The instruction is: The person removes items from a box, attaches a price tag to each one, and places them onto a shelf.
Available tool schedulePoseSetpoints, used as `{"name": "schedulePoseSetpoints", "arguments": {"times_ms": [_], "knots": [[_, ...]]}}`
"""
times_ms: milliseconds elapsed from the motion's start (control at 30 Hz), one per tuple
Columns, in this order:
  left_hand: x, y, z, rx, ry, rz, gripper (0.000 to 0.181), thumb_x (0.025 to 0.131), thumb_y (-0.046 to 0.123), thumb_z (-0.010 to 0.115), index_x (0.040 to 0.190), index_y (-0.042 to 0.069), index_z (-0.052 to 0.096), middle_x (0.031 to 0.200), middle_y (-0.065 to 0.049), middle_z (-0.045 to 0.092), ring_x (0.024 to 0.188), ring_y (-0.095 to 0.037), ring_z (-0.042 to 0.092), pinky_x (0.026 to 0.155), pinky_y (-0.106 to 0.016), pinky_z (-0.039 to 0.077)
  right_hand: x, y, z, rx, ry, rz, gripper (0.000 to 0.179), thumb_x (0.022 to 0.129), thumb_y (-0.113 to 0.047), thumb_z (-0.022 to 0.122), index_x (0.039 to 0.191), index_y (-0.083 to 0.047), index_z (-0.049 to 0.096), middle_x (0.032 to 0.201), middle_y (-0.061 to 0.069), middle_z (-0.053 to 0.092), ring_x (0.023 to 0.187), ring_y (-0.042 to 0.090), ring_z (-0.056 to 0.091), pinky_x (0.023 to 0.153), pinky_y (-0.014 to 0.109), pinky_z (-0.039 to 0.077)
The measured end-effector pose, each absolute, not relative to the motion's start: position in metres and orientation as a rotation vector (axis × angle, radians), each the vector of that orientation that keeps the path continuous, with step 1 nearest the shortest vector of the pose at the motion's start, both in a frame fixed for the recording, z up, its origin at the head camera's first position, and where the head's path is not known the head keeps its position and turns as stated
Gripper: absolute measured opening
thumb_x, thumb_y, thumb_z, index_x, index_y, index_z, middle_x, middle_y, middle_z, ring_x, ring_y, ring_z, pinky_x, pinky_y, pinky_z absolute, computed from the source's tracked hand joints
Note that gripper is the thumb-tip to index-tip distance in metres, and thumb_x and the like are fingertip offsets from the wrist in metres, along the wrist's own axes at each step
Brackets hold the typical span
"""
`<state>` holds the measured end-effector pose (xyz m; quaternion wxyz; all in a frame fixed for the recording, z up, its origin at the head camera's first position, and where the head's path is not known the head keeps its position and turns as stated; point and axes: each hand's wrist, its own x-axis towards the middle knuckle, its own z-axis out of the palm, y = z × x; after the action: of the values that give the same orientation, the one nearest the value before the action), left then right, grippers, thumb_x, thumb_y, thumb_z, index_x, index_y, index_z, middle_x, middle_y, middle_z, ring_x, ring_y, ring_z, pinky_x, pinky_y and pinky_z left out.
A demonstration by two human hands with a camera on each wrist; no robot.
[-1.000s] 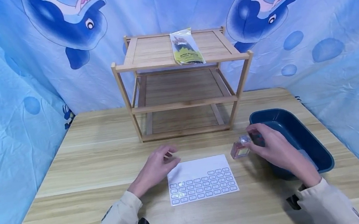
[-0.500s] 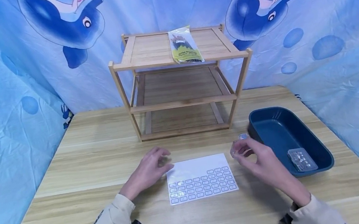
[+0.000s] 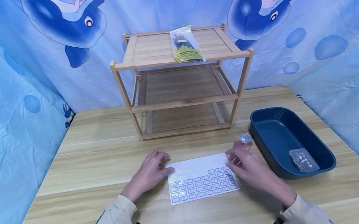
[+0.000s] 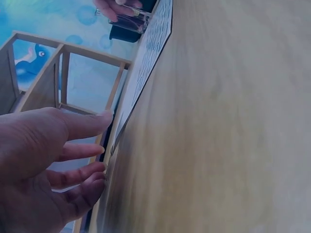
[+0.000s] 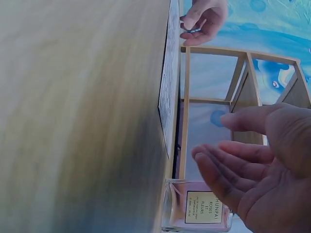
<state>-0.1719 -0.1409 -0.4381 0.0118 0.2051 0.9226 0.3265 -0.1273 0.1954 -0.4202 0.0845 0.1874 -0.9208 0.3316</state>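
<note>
A white sheet (image 3: 193,165) printed with rows of small blue-outlined boxes lies on the table in the head view. My left hand (image 3: 148,174) is at its upper left edge, thumb near the corner; the left wrist view shows relaxed fingers around nothing. By the right edge, my right hand (image 3: 249,168) hovers with loosely bent fingers and a gap between thumb and fingertips in the right wrist view. Just beyond that hand stands a pink perfume bottle (image 5: 204,206) with a label and a clear round cap (image 3: 245,138); the hand partly hides it in the head view.
To the right sits a dark blue bin (image 3: 277,145) with a clear plastic case (image 3: 304,160) inside. A three-tier wooden rack (image 3: 185,103) stands at the back, bearing a packet of artist brushes (image 3: 186,45) on top. Blue dolphin-printed cloth (image 3: 166,5) surrounds the table (image 3: 94,208).
My right hand has moved left, away from the bin and past the perfume bottle, to the sheet's right edge. My left hand has shifted slightly left.
</note>
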Motion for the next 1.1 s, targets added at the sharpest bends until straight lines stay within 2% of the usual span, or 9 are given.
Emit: {"name": "schedulePoseSetpoints", "arguments": {"times_ms": [333, 533, 767, 900, 1100], "knots": [[-0.175, -0.135, -0.438, 0.585, 2.880, 0.914, 0.039, 0.086, 0.025, 0.086, 0.114, 0.006, 0.067, 0.101, -0.003, 0.054, 0.094, -0.022, 0.051, 0.083, -0.042, 0.048, -0.135, 0.193, -0.438, 0.640, -2.743, 0.963, 0.026, 0.090, -0.001, 0.078, 0.114, 0.002, 0.068, 0.093, 0.004, 0.071, 0.079, 0.012, 0.067, 0.071, 0.029, 0.059], [-0.178, -0.137, -0.440, 0.587, 2.841, 0.943, 0.032, 0.087, 0.021, 0.085, 0.108, 0.006, 0.064, 0.095, -0.002, 0.050, 0.090, -0.021, 0.048, 0.079, -0.038, 0.045, -0.138, 0.189, -0.446, 0.592, -2.704, 0.969, 0.027, 0.088, 0.002, 0.078, 0.113, 0.002, 0.069, 0.094, 0.007, 0.072, 0.079, 0.011, 0.065, 0.071, 0.029, 0.059], [-0.180, -0.142, -0.441, 0.596, 2.793, 0.954, 0.024, 0.090, 0.017, 0.082, 0.104, 0.009, 0.063, 0.101, -0.001, 0.053, 0.097, -0.021, 0.051, 0.087, -0.040, 0.046, -0.136, 0.184, -0.449, 0.521, -2.731, 0.926, 0.028, 0.089, -0.004, 0.079, 0.115, 0.002, 0.069, 0.100, 0.008, 0.069, 0.082, 0.014, 0.060, 0.073, 0.032, 0.058], [-0.182, -0.144, -0.442, 0.633, 2.775, 0.961, 0.022, 0.091, 0.016, 0.081, 0.104, 0.009, 0.064, 0.101, -0.001, 0.053, 0.098, -0.021, 0.050, 0.087, -0.041, 0.046, -0.135, 0.181, -0.449, 0.486, -2.749, 0.912, 0.030, 0.090, -0.005, 0.079, 0.117, 0.002, 0.068, 0.104, 0.010, 0.069, 0.087, 0.017, 0.063, 0.077, 0.036, 0.059], [-0.183, -0.147, -0.443, 0.696, 2.728, 1.011, 0.021, 0.092, 0.010, 0.078, 0.102, 0.009, 0.060, 0.096, -0.001, 0.054, 0.095, -0.022, 0.050, 0.083, -0.040, 0.045, -0.136, 0.177, -0.450, 0.484, -2.772, 0.867, 0.035, 0.089, -0.004, 0.080, 0.121, 0.003, 0.067, 0.106, 0.012, 0.066, 0.088, 0.020, 0.060, 0.078, 0.039, 0.058]]}}
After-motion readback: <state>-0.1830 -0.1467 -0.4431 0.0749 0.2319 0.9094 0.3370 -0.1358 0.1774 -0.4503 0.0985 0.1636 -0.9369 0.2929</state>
